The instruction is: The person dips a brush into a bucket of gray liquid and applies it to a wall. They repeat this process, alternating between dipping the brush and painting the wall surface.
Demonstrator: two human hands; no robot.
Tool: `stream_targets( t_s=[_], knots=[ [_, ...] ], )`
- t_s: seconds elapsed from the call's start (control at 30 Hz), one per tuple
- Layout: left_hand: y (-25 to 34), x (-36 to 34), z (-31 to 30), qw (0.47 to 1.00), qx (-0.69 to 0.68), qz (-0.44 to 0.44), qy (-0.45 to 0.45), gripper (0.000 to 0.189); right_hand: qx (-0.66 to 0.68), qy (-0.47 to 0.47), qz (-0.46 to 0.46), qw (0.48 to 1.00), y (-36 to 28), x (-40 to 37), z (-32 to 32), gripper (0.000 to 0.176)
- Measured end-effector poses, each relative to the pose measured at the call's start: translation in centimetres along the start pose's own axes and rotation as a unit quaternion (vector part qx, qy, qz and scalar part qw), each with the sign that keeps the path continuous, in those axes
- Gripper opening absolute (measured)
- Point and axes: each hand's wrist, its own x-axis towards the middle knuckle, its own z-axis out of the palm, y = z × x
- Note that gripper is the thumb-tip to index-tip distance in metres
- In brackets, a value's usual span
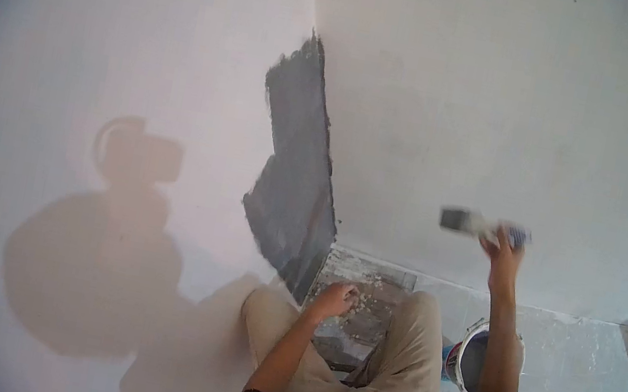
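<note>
head view: the flat, dark-bristled brush [479, 224] is in front of the white right wall [474, 98], right hand [502, 246] closed round its handle. ragged grey coating [294, 167] lines the left wall's [148, 41] corner edge; farther out is uncoated white. the white-rimmed round bucket [452, 363], near the floor's [568, 350] wall-side edge, contains grey material [474, 364]. left hand [333, 300] curls; its grip is unclear.

The walls [444, 126] look smooth, pale and matt. Ahead of and between the hands, the grey patch [294, 167] is matt too, its edges ragged and rough. Below the left hand [338, 297], the floor [360, 317] looks flaky and crusted; beyond the right arm, it turns smooth with a glossy glint. The trousers [412, 352] are creased cloth.
</note>
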Motion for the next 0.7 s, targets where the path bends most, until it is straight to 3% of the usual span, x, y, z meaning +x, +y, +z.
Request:
stream_targets(
  t_s=[0.1, 0.13, 0.17, 0.2, 0.23, 0.27, 0.33, 0.47, 0.57, 0.63, 0.67, 0.7],
  knots=[
    [5.0, -0.5, -1.2, 0.999, 0.031, -0.03, 0.015, 0.031, 0.098, 0.099, 0.097, 0.985, 4.9, -5.9, -14.2, 0.023],
    [5.3, -0.2, 0.0, 0.999, -0.001, -0.029, 0.027, 0.032, -0.132, 0.052, 0.045, 0.989, 4.7, -8.6, -16.9, 0.027],
    [5.4, 0.1, 2.0, 0.998, -0.034, -0.029, 0.038, 0.033, -0.355, -0.001, -0.008, 0.935, 4.3, -11.2, -19.2, 0.03],
    [5.7, 0.5, 4.0, 0.996, -0.067, -0.029, 0.049, 0.035, -0.176, 0.058, 0.052, 0.981, 4.7, -13.0, -21.2, 0.029],
    [7.9, 1.0, 5.6, 0.997, -0.032, -0.032, 0.061, 0.031, 0.01, 0.12, 0.109, 0.987, 5.0, -14.4, -23.0, 0.028],
    [10.3, 1.4, 7.6, 0.997, 0.003, -0.032, 0.071, 0.028, 0.195, 0.181, 0.157, 0.951, 5.3, -15.6, -24.7, 0.027],
    [14.1, 1.8, 12.7, 0.983, -0.118, 0.084, 0.115, 0.022, 0.164, 0.198, 0.156, 0.954, 5.4, -17.4, -25.9, 0.033],
    [22.5, 1.4, 19.6, 0.965, -0.199, 0.151, -0.08, 0.022, 0.176, 0.222, 0.126, 0.951, 6.3, -18.3, -29.0, 0.032],
    [22.6, -1.3, 25.0, 0.948, -0.19, 0.165, -0.197, 0.036, 0.034, 0.239, 0.099, 0.965, 5.5, -18.5, -29.3, 0.038],
    [17.9, -1.7, 30.8, 0.965, -0.06, 0.179, -0.184, 0.045, -0.135, 0.211, 0.092, 0.964, 4.5, -18.3, -29.6, 0.024],
    [16.7, -4.5, 33.7, 0.962, -0.005, 0.188, -0.198, 0.05, -0.155, 0.232, 0.09, 0.956, 6.2, -18.3, -31.5, 0.022],
    [20.2, -3.8, 28.1, 0.932, 0.065, 0.119, -0.336, 0.061, -0.302, 0.197, 0.089, 0.928, 5.0, -18.0, -30.3, 0.019]
  ],
)
